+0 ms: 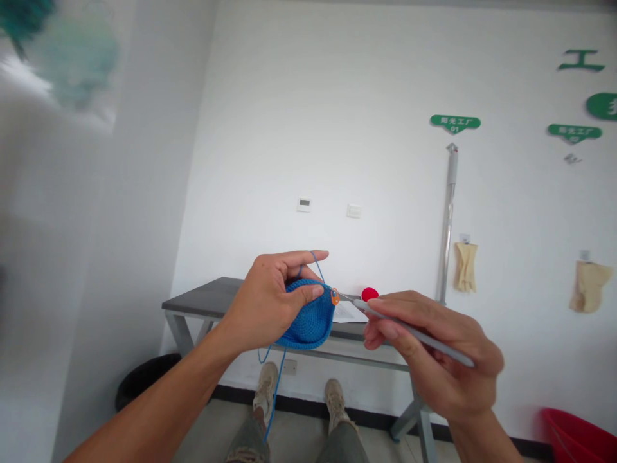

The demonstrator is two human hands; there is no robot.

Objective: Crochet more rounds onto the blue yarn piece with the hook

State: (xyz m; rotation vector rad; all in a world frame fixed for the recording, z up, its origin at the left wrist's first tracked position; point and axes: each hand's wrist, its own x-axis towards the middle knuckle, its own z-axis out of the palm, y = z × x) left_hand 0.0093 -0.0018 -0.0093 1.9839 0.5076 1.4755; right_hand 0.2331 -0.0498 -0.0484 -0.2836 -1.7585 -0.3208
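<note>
Apparently mid-stitch, your left hand (267,299) pinches the crochet (312,323), your right hand (446,360) grips the hook (434,344); next calls for taut yarn (319,266).

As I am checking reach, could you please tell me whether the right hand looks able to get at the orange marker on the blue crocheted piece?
Probably yes: the right hand holds a grey hook pointing toward the orange marker, and nothing visible blocks the way between them.

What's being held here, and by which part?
Left grip: the blue crocheted piece, near its upper rim; blue yarn passes over the index finger. Right grip: the grey crochet hook, by its handle.
</note>
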